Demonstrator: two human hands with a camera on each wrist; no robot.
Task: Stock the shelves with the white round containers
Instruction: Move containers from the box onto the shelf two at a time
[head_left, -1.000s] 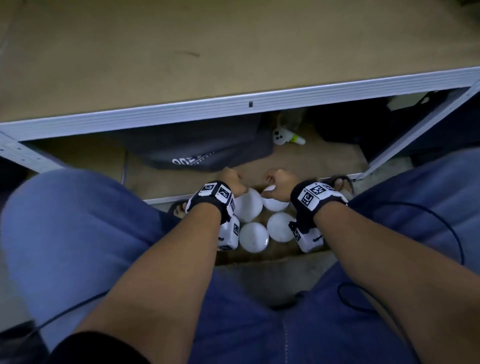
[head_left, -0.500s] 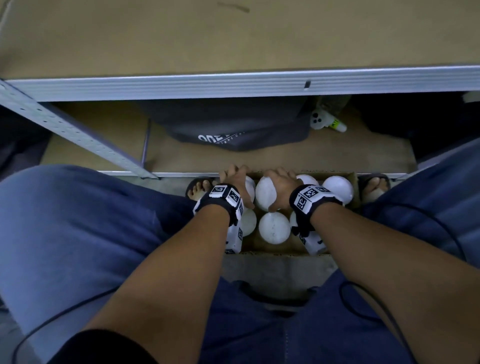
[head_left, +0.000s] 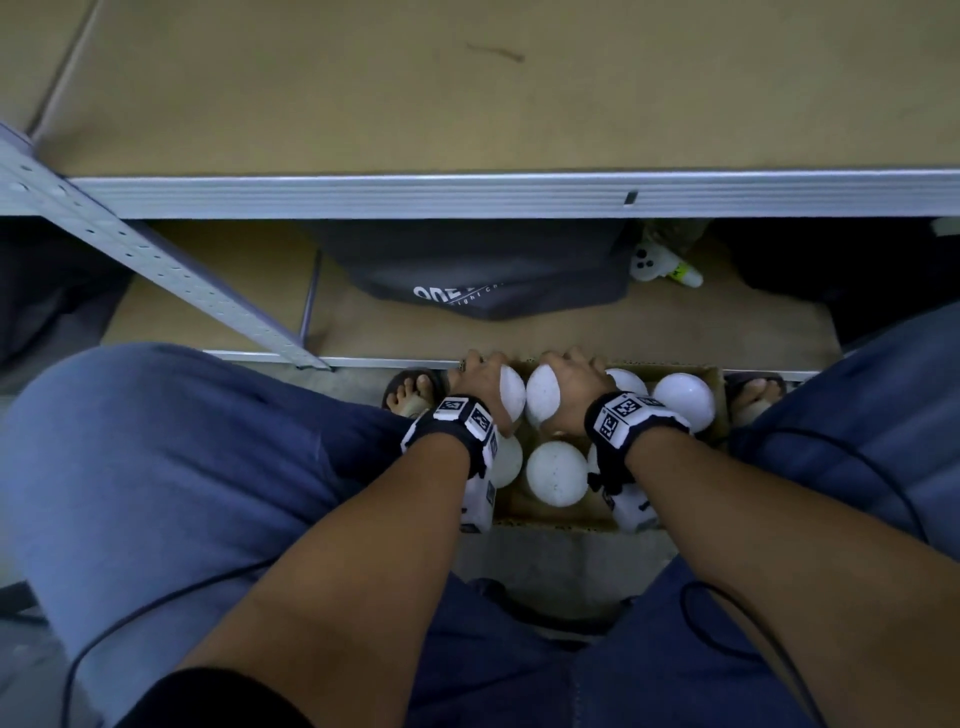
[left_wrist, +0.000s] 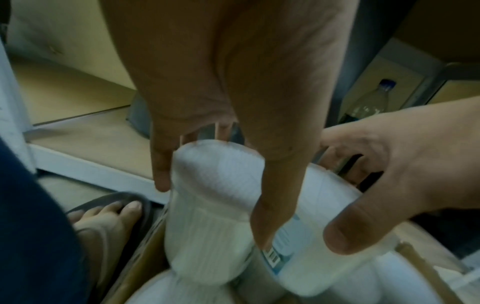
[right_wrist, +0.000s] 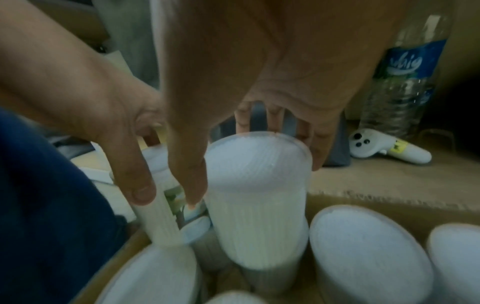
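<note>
Holding one white container each: left hand (head_left: 480, 376) grips left container (left_wrist: 210, 205), right hand (head_left: 571, 374) grips right container (right_wrist: 259, 205); cardboard box (head_left: 711, 376) holds more white containers (head_left: 557, 474).

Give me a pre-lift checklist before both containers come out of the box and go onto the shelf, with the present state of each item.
1. Left hand grips a white container: ok, fingers and thumb wrap its top.
2. Right hand grips a second container: ok, fingers curl over the lid, thumb down the side.
3. Held containers rise above the ones left in the cardboard box: ok in both wrist views.
4. The two held containers are apart: not ok, they look touching in the head view.
5. Free space on the lower shelf: ok on the left; a dark bag and a white controller sit further right.
6. Lids sealed: cannot tell.
</note>
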